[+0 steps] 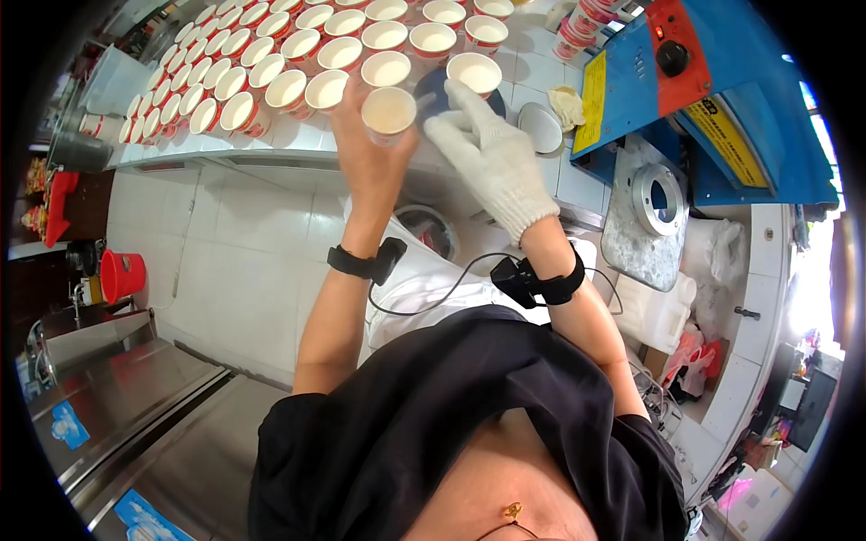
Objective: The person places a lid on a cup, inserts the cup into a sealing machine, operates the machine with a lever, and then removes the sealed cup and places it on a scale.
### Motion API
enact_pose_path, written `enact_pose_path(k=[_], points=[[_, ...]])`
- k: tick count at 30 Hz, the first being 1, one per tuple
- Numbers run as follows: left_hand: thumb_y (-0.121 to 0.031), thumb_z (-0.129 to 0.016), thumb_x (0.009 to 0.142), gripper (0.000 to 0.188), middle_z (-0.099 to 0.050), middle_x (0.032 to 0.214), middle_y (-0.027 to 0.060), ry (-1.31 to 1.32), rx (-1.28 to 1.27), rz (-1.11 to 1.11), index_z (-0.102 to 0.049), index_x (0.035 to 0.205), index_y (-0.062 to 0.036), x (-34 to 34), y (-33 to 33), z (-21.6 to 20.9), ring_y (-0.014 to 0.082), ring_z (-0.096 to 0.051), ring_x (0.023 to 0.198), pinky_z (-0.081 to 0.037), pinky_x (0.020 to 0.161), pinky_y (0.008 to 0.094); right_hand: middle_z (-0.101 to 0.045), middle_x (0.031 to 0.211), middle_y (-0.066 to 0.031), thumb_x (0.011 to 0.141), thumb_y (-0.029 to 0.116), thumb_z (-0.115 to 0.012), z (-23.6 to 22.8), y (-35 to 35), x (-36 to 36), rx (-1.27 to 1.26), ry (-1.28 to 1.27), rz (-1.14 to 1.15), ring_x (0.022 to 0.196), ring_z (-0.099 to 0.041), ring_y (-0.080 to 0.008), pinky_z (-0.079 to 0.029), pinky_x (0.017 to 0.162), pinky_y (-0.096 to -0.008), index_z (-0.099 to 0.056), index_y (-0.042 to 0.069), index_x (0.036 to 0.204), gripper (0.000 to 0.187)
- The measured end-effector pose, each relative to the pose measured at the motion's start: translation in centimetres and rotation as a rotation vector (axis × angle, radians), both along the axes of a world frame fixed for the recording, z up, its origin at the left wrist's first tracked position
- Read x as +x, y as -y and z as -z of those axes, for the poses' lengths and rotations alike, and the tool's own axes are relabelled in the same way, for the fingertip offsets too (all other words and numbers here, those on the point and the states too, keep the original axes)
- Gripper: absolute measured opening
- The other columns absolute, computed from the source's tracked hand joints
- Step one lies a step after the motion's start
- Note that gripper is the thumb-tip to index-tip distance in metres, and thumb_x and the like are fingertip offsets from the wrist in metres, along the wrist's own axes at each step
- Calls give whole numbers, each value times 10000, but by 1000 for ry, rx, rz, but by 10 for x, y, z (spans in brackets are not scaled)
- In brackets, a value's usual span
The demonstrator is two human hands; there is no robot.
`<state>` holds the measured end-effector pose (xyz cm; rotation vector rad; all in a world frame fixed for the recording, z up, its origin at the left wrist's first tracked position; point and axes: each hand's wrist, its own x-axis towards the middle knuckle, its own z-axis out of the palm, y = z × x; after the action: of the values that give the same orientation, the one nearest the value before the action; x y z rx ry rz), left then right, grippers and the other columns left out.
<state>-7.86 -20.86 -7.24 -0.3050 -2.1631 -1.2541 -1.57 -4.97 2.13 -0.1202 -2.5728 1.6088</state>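
My left hand (374,158), bare, is wrapped round a paper cup (389,110) with pale contents, raised at the counter's front edge. My right hand (492,153) wears a white knitted glove. Its thumb and forefinger are spread apart, and the fingertips reach the near rim of another filled cup (474,74); whether they touch it I cannot tell. A dark round thing (435,88), partly hidden, lies between the two cups. Beside the glove is a white round lid or disc (540,128), with a crumpled cream cloth (566,106) next to it.
Many red-and-white filled cups (271,70) stand in rows on the white tiled counter (298,140). At right stands a blue machine (631,63) with a red panel and knob; a metal ring (659,200) sits on its plate. Stacked cups (586,25) rise behind. A cable joins my wristbands.
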Motion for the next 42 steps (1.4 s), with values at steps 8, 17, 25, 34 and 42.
enact_pose_path(k=[8, 17, 25, 34, 42], points=[[-106, -896, 773, 946, -565, 1403, 205, -24, 74, -33, -401, 1574, -16, -13, 7, 39, 374, -549, 1303, -470, 1089, 463, -735, 1279, -213, 958, 284, -732, -40, -20, 44, -27, -220, 61, 1179, -720, -332, -532, 1028, -389, -613, 49, 1451, 560], [-139, -913, 746, 907, -591, 1374, 198, -317, -137, 50, -469, 1529, -31, 8, -29, -32, 371, -578, 1240, -475, 1073, 475, -715, 1322, -201, 1006, 5, -609, -90, -72, 125, -123, -354, 315, 1230, -688, -258, -536, 1059, -368, -571, -65, 1470, 471], [-269, -906, 776, 877, -676, 1301, 251, -42, -322, 119, -506, 1503, 16, -47, -90, -36, 419, -645, 1204, -532, 1003, 488, -703, 1290, -269, 1069, 125, -484, -90, -115, 162, -96, -463, 504, 1195, -699, -331, -494, 1112, -426, -553, -128, 1450, 463], [-247, -930, 729, 941, -739, 1201, 187, 93, -341, 195, -503, 1532, -10, -59, -84, -48, 327, -727, 1076, -566, 934, 411, -701, 1307, -241, 1109, 148, -449, -83, -150, 196, -109, -444, 586, 1202, -694, -315, -483, 1113, -412, -550, -116, 1462, 453], [-204, -950, 703, 941, -755, 1163, 149, 176, -170, 464, -521, 1526, -48, 18, -110, -156, 271, -743, 1035, -582, 899, 380, -699, 1303, -251, 1101, 130, -465, -74, -176, 212, -172, -516, 612, 1185, -695, -300, -486, 1100, -400, -567, -133, 1436, 438]])
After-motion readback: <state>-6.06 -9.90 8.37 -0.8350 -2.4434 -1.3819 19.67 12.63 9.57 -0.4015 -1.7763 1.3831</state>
